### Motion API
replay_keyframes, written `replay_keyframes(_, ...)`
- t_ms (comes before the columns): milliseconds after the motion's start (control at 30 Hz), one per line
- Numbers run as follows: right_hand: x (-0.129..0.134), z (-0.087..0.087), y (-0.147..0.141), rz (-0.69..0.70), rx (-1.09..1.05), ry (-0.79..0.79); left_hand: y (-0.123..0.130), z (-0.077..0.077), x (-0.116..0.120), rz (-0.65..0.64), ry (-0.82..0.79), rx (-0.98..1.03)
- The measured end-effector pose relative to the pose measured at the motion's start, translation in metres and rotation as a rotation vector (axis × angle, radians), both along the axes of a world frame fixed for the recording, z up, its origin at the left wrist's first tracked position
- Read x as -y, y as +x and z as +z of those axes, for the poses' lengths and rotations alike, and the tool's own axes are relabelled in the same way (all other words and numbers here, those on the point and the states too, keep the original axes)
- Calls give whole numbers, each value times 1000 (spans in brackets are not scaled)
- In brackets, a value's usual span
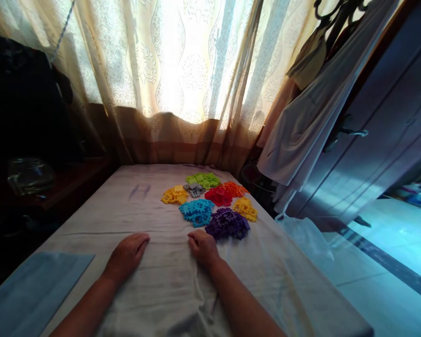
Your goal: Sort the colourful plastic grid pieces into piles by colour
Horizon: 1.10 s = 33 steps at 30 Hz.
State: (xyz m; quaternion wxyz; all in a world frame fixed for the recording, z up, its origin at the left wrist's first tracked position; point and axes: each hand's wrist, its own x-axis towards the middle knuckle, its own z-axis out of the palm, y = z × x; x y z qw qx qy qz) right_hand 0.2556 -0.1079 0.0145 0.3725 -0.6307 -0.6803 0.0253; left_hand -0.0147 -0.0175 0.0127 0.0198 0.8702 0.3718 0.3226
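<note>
My left hand rests on the white cloth with its fingers curled together, and nothing shows in it. Across a gap of bare cloth, my right hand lies loosely closed, also with nothing visible in it. Close beside its knuckles is a pile of dark purple gear-edged plastic pieces. Behind that sit piles of blue pieces, red pieces, grey pieces and lime green pieces. Orange pieces touch the red ones. Yellow pieces form two piles, a left yellow pile and a right yellow pile.
The cloth-covered table bears a blue-grey sheet at its front left. A glass bowl stands on a dark surface to the left. Curtains hang behind. Hanging clothes and a door are at the right.
</note>
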Motion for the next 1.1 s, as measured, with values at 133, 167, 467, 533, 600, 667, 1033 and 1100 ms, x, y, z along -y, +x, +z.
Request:
replay_keyframes(133,7,13,10,9,-12,104,0,0,-1,6,16,-3)
replay_keyframes(167,8,19,17,-26,-31,158,0,0,0,8,19,-2)
replay_keyframes(467,9,17,138,-655,-161,374,-1,2,-2,9,53,-20)
replay_keyframes(533,8,3,148,-674,-179,344,-2,1,-4,5,56,-23)
replay_keyframes(600,6,-8,151,-672,-198,307,-4,-2,-5,4,57,-16)
replay_keyframes(667,5,-14,150,-657,-214,273,-5,-4,-7,9,65,-10)
replay_keyframes(1033,3,-13,149,-581,-227,194,81,2,-17,-168,72,-17)
replay_keyframes(1100,4,-13,149,-578,-227,194,113,4,-14,-239,66,-34)
